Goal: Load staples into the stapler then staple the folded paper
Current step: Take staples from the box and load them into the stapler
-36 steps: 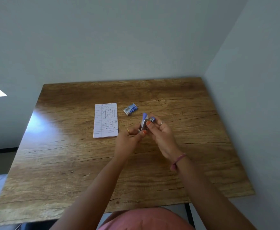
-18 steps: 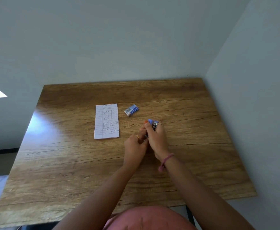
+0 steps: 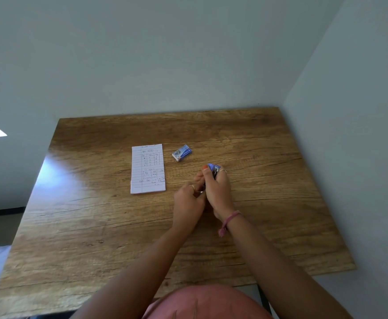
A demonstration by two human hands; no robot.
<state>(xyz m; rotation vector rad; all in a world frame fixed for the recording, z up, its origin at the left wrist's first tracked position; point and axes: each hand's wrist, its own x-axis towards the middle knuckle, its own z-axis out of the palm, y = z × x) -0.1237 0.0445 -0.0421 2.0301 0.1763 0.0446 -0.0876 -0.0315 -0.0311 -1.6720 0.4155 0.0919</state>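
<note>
A small blue stapler (image 3: pixel 213 168) sits in my right hand (image 3: pixel 217 188), which is wrapped around it so that only its blue far end and a bit of dark metal show. My left hand (image 3: pixel 188 198) presses against the stapler's near end with its fingertips closed on it. Both hands hover just over the wooden table (image 3: pixel 269 203), right of centre. The folded lined paper (image 3: pixel 148 169) with handwriting lies flat to the left of my hands. A small blue staple box (image 3: pixel 181 153) rests beyond my hands, to the right of the paper.
Grey walls close off the table at the back and along the right edge. The table's left edge drops to the floor. My pink clothing (image 3: pixel 207 302) shows at the bottom of the view.
The stapler's blue top stood raised a second ago; now it is folded down inside my right hand. Both hands have drawn closer together around it and lowered slightly.
</note>
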